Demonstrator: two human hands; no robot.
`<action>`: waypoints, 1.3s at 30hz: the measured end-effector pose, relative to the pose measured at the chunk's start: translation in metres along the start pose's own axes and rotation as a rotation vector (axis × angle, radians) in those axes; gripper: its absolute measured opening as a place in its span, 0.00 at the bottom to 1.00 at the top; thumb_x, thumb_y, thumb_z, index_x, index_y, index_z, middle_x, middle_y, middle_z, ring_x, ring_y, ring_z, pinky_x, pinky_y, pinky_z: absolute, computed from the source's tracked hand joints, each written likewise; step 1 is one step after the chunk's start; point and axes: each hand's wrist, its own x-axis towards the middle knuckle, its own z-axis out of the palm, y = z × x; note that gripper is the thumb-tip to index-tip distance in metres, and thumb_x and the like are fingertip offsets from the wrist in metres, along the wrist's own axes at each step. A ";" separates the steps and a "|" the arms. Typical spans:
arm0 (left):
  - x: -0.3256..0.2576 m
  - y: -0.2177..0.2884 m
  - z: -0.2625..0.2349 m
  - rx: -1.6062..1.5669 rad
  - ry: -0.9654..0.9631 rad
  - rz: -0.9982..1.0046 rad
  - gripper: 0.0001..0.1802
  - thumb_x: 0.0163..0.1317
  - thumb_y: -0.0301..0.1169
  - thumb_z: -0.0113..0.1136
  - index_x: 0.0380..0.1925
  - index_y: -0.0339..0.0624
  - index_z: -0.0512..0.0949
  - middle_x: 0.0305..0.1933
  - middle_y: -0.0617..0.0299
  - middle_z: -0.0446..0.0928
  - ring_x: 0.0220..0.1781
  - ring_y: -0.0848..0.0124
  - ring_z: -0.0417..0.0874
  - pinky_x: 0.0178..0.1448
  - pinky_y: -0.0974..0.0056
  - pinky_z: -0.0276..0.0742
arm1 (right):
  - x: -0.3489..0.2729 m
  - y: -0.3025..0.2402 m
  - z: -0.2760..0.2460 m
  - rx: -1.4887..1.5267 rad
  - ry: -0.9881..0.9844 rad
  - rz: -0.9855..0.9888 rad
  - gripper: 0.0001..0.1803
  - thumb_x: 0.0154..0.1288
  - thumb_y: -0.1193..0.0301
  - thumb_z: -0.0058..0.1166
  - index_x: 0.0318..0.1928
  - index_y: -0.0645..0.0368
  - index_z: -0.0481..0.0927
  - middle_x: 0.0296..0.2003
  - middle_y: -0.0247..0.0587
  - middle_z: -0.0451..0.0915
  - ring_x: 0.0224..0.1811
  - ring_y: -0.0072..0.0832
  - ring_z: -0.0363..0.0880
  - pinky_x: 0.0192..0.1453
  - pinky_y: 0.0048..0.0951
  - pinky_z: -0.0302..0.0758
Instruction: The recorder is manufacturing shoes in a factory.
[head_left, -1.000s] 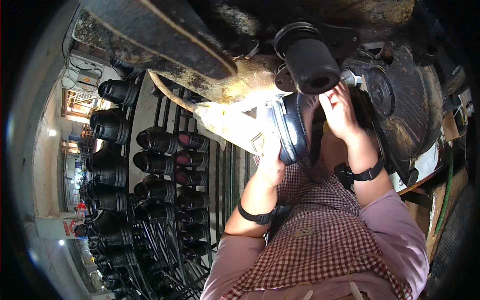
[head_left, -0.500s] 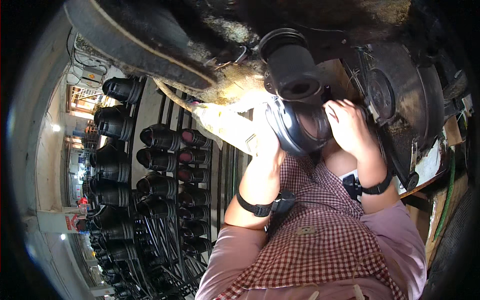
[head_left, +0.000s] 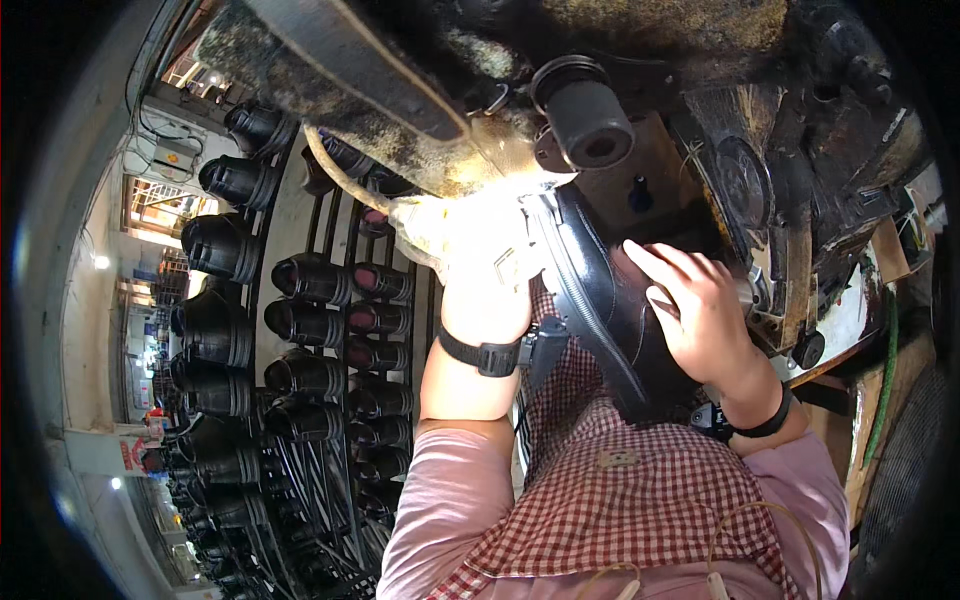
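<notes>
One black shoe, blurred red lettering

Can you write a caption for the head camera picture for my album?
Right hand at a black shoe, left hand in bright glare, dark machine above, racked shoes at left.

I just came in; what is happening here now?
Someone in a checked apron is handling a black shoe near a dark cylinder. The left hand is at one side of it, but glare hides its grip; the right hand, open, is at the other. More black shoes are in rows to the left.
</notes>
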 end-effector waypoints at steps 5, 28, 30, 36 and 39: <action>-0.013 -0.035 0.031 -0.410 0.402 -0.092 0.21 0.70 0.36 0.47 0.58 0.35 0.65 0.51 0.58 0.73 0.52 0.72 0.75 0.57 0.67 0.74 | 0.003 0.002 -0.003 0.223 0.015 0.045 0.23 0.60 0.78 0.50 0.57 0.55 0.75 0.52 0.50 0.76 0.49 0.46 0.75 0.57 0.40 0.70; -0.031 -0.024 0.007 -0.156 0.080 -0.067 0.36 0.55 0.23 0.44 0.67 0.29 0.55 0.62 0.47 0.68 0.59 0.64 0.74 0.63 0.64 0.69 | -0.010 0.004 0.015 0.537 0.168 0.036 0.19 0.74 0.70 0.33 0.53 0.59 0.78 0.60 0.47 0.72 0.64 0.39 0.68 0.70 0.38 0.56; -0.020 -0.033 -0.001 -0.152 0.055 -0.043 0.35 0.57 0.23 0.46 0.67 0.29 0.55 0.62 0.47 0.68 0.58 0.65 0.74 0.62 0.64 0.70 | -0.010 0.003 0.014 0.398 0.128 0.071 0.19 0.74 0.70 0.32 0.55 0.57 0.76 0.62 0.44 0.71 0.66 0.37 0.66 0.72 0.39 0.48; -0.001 -0.055 -0.010 -0.212 0.136 0.076 0.29 0.66 0.33 0.56 0.63 0.33 0.60 0.63 0.51 0.66 0.59 0.66 0.71 0.62 0.62 0.69 | -0.006 0.010 0.023 0.377 0.097 0.101 0.21 0.73 0.70 0.30 0.60 0.55 0.73 0.64 0.40 0.68 0.68 0.32 0.64 0.73 0.38 0.42; 0.007 -0.049 -0.013 -0.383 0.072 0.070 0.24 0.71 0.38 0.46 0.61 0.36 0.63 0.53 0.55 0.73 0.52 0.70 0.75 0.54 0.66 0.74 | -0.003 0.017 0.032 0.413 0.125 0.104 0.22 0.74 0.69 0.29 0.62 0.55 0.71 0.65 0.39 0.67 0.68 0.30 0.63 0.73 0.37 0.42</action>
